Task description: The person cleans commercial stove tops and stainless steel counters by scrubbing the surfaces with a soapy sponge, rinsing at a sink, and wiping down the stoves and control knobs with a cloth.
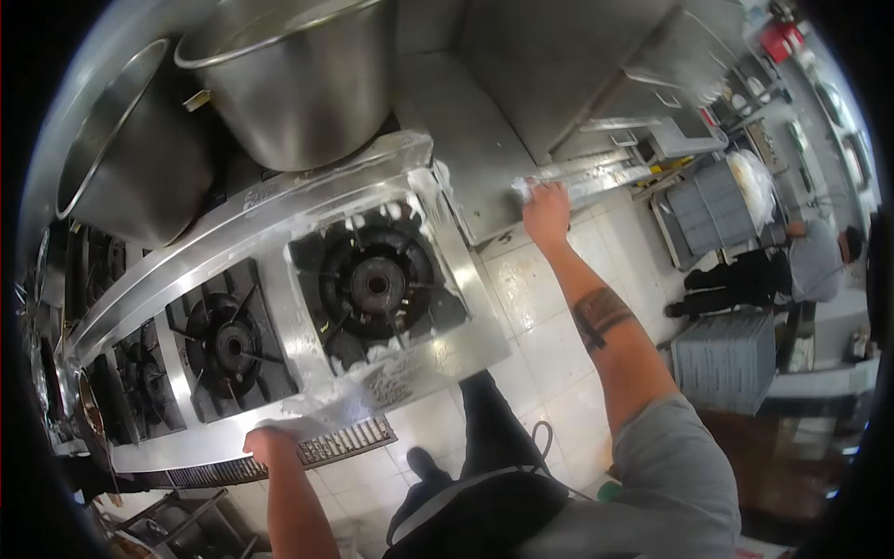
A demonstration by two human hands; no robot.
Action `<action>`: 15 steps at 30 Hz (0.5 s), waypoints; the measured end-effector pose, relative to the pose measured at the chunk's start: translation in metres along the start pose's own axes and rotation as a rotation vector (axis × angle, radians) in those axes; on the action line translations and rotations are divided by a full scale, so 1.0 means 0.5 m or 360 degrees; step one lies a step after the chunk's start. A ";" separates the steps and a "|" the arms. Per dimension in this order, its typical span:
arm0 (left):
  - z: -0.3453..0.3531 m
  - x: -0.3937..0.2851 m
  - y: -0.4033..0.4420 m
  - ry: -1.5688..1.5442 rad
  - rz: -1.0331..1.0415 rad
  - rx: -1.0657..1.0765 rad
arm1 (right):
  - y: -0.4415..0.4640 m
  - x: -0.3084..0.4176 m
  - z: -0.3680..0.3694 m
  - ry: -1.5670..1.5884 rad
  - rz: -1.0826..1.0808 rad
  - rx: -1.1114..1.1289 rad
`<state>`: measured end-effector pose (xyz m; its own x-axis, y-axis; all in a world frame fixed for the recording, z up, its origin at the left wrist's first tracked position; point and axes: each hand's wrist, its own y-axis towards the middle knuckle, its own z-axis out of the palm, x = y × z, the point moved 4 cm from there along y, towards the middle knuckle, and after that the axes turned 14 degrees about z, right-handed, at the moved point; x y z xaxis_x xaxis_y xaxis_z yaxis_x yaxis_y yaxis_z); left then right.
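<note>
My right hand [548,212] is closed around a whitish cloth or pad [527,187], at the edge of the steel counter [470,140] right of the stove. At the front edge of the steel stove [312,401], my left hand [270,445] rests with its fingers curled down; whether it grips the edge is hard to see. White foam lies around the nearest burner [376,284] and along the stove's rim. A second burner [233,345] sits to its left.
Two large steel pots [293,84] [140,158] stand behind the burners. At the right, a person in a grey shirt [815,263] stands near a grey bin [712,207] and stacked grey crates [724,361]. Tiled floor [531,289] shows between stove and crates.
</note>
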<state>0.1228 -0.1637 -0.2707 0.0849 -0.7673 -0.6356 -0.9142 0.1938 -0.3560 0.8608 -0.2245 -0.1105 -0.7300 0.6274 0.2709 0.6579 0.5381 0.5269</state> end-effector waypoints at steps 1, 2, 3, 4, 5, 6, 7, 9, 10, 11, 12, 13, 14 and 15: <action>-0.021 -0.019 -0.032 -0.0089 -0.0030 0.0012 | 0.029 -0.001 0.045 0.0014 -0.0018 0.0022; -0.032 -0.038 -0.070 -0.0183 -0.0065 0.0024 | 0.059 -0.012 0.114 -0.0161 0.0049 0.0224; -0.026 -0.040 -0.095 -0.0278 -0.0101 0.0035 | 0.094 -0.008 0.168 -0.0342 0.0111 0.0423; -0.019 -0.032 -0.086 -0.0343 -0.0039 0.0098 | 0.139 0.004 0.221 -0.0488 -0.0011 0.0543; -0.013 -0.027 -0.080 -0.0411 0.0020 0.0162 | 0.192 0.021 0.273 -0.0480 -0.0049 0.0566; -0.006 -0.022 -0.074 -0.0482 0.0077 0.0228 | 0.244 0.036 0.326 -0.0461 -0.0050 0.0528; 0.002 -0.008 -0.040 -0.0469 0.0189 0.0256 | 0.296 0.050 0.376 -0.0440 -0.0049 0.0489; 0.013 -0.005 -0.038 -0.0596 0.0187 0.0284 | 0.419 0.093 0.466 -0.0239 -0.0029 0.0520; 0.014 -0.006 -0.044 -0.0723 0.0210 0.0344 | 0.481 0.114 0.518 -0.0150 -0.0045 0.0591; 0.011 -0.012 -0.051 -0.0723 0.0199 0.0302 | 0.536 0.129 0.571 -0.0060 -0.0056 0.0665; 0.012 -0.023 -0.060 -0.0705 0.0239 0.0260 | 0.588 0.144 0.625 0.0055 -0.0240 0.0574; 0.012 -0.022 -0.070 -0.0684 0.0275 0.0222 | 0.618 0.161 0.661 0.0168 -0.0423 0.0480; 0.019 -0.014 -0.054 -0.0756 0.0154 0.0238 | 0.632 0.186 0.670 0.0174 -0.0450 0.0498; 0.021 -0.002 -0.041 -0.0756 0.0136 0.0218 | 0.647 0.226 0.666 0.0079 -0.0530 0.0623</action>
<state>0.1458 -0.1605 -0.2700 0.2122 -0.3884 -0.8967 -0.8679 0.3467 -0.3556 1.0528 0.2080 -0.1777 -0.9134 0.3636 0.1829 0.4010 0.8806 0.2524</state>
